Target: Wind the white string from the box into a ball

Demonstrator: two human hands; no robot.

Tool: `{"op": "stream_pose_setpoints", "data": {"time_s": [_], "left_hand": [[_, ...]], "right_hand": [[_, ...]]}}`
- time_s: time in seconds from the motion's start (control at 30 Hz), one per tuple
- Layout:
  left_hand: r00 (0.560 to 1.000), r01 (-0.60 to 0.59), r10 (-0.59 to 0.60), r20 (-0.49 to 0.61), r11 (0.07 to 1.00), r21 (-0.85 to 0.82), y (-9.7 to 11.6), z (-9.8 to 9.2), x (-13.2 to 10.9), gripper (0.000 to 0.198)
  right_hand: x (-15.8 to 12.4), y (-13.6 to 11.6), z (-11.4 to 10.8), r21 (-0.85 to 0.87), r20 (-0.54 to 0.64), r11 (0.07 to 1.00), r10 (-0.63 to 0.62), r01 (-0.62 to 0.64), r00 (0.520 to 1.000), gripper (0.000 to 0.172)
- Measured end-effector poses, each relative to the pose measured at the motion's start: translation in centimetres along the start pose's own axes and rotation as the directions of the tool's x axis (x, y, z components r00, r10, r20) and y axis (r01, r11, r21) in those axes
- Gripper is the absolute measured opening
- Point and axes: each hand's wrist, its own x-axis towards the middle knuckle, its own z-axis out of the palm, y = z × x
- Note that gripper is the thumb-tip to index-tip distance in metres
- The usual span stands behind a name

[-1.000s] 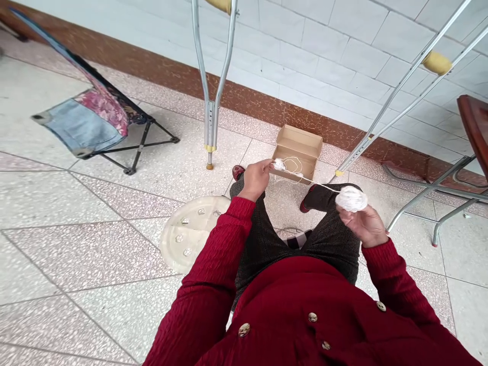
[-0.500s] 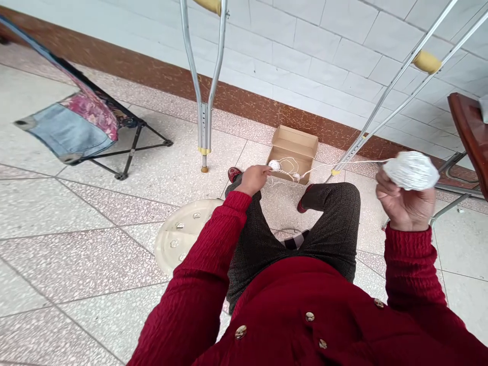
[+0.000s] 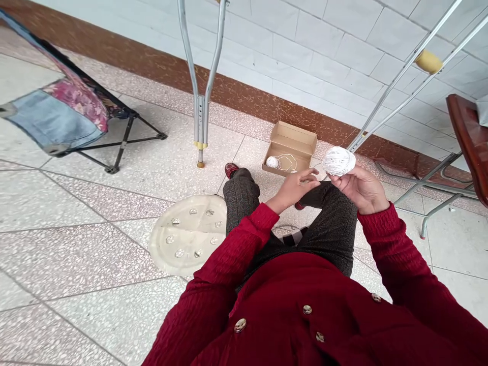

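A ball of white string (image 3: 338, 161) is gripped by the fingertips of my right hand (image 3: 364, 185), in front of my right knee. My left hand (image 3: 297, 187) is just left of the ball, fingers bent and spread apart, with no string visible between them. Beyond my left hand, an open cardboard box (image 3: 280, 151) lies on the floor. Inside it are a smaller ball of white string (image 3: 272, 162) and loose loops of string (image 3: 293, 161). Where the string runs between the box and the held ball cannot be made out.
A round cream plastic stool (image 3: 190, 235) stands left of my legs. One crutch (image 3: 200, 122) leans at the wall ahead, another crutch (image 3: 396, 76) to the right. A folding chair (image 3: 72, 114) is at far left, a dark red wooden chair (image 3: 468, 137) at right.
My right hand has brought the string ball leftward, in over my knee. My left hand has moved right, away from the box and close to the ball, and its fingers have spread.
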Motion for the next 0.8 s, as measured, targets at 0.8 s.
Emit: {"op": "stream_pose_setpoints", "data": {"time_s": [0.8], "left_hand": [[0.969, 0.107, -0.176, 0.175, 0.933, 0.345, -1.1, -6.2, -9.0, 0.04]], "right_hand": [[0.5, -1.8, -3.1, -0.014, -0.207, 0.974, -0.224, 0.226, 0.952, 0.034]]}}
